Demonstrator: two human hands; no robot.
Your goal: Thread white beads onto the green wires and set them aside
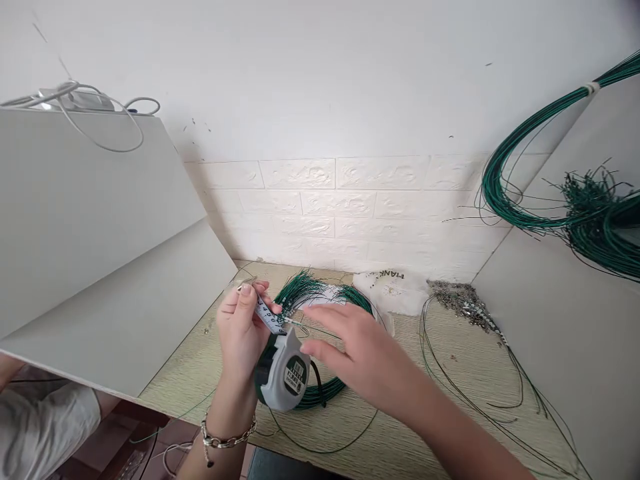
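My left hand is closed, thumb and fingers pinching the pulled-out blade of a tape measure near its end. Below the fingers hangs the grey and dark tape measure case, tilted. Just right of the case is my right hand, its fingers stretched out and holding nothing that I can see. The thumb tip comes close to the case; whether they touch I cannot tell. A thin wire with a pale tip runs between the hands. Behind them lies a coil of green wire on the table, its cut ends fanned out.
At the back of the table lies a white plastic bag beside a pile of small dark bits. Loose wires curve across the right side. Another green wire bundle hangs at upper right. A grey panel stands at left.
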